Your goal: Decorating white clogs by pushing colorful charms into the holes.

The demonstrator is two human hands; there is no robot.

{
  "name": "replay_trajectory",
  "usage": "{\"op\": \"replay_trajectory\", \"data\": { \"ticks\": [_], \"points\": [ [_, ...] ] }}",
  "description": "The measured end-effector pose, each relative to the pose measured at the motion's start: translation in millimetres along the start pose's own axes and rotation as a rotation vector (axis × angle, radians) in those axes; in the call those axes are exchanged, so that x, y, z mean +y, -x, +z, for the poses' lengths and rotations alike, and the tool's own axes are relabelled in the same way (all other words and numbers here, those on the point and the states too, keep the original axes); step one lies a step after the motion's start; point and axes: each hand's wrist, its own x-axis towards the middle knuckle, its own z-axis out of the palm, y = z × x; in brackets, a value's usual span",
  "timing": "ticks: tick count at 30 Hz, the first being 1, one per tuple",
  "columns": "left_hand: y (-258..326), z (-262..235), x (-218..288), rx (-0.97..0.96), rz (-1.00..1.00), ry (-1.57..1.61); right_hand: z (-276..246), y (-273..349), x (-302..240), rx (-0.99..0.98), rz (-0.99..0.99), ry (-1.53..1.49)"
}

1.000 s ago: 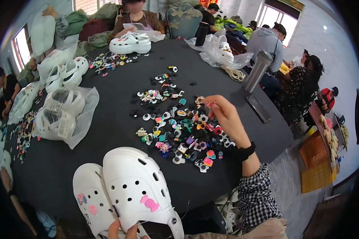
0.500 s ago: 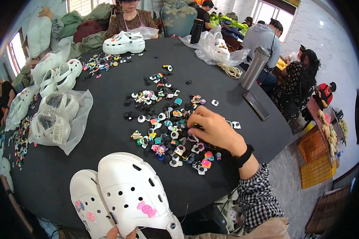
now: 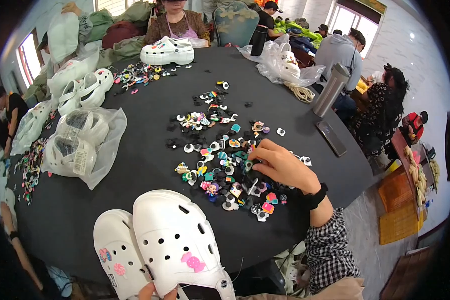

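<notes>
My left hand [image 3: 156,293] shows only its fingertips at the lower edge, closed on a pair of white clogs held side by side. The larger-looking clog [image 3: 177,240] carries a pink candy-shaped charm [image 3: 192,262]. On the other clog [image 3: 116,242] sit a pink swirl charm [image 3: 119,269] and a blue-and-pink charm [image 3: 105,255]. My right hand [image 3: 282,167] reaches into a loose pile of colourful shoe charms [image 3: 217,161], thumb and fingers pinched together. A small charm shows at its fingertips, its design too small to make out.
Bagged white clogs [image 3: 82,150] lie on the left of the black table [image 3: 150,175]. Another decorated clog [image 3: 167,51] stands at the far side, before a seated person. A steel tumbler [image 3: 331,90], a phone [image 3: 331,138] and a rope coil [image 3: 300,92] are on the right.
The view has shifted, so the table's contents appear farther right. My right hand has closed its fingers into a pinch at the charm pile. The left hand still holds the clogs.
</notes>
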Motion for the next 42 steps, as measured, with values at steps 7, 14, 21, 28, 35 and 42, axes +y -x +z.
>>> {"op": "replay_trajectory", "data": {
  "ticks": [7, 14, 21, 28, 35, 42],
  "points": [
    [-0.4, 0.8, -0.8, 0.024, 0.022, -0.005, 5.3, -3.9, -8.2, 0.015, -0.128, -0.117],
    [0.1, -0.7, 1.1, 0.021, 0.02, 0.017, 11.6, -8.4, -15.7, 0.087, -0.289, -0.156],
    [3.2, -0.5, 1.0, 0.008, 0.002, 0.024, 5.2, -6.9, -13.9, 0.299, -0.136, -0.323],
    [4.3, 2.6, 0.2, 0.045, 0.017, 0.043, -6.1, -1.6, -11.2, 0.423, -0.102, -0.396],
    [7.1, 2.9, -2.7, 0.04, 0.035, -0.002, -28.9, 31.8, -45.2, 0.406, 0.007, -0.574],
    [4.8, 2.1, -1.8, 0.036, 0.041, 0.008, -51.9, 67.8, -34.4, 0.339, 0.138, -0.382]
  ]
}}
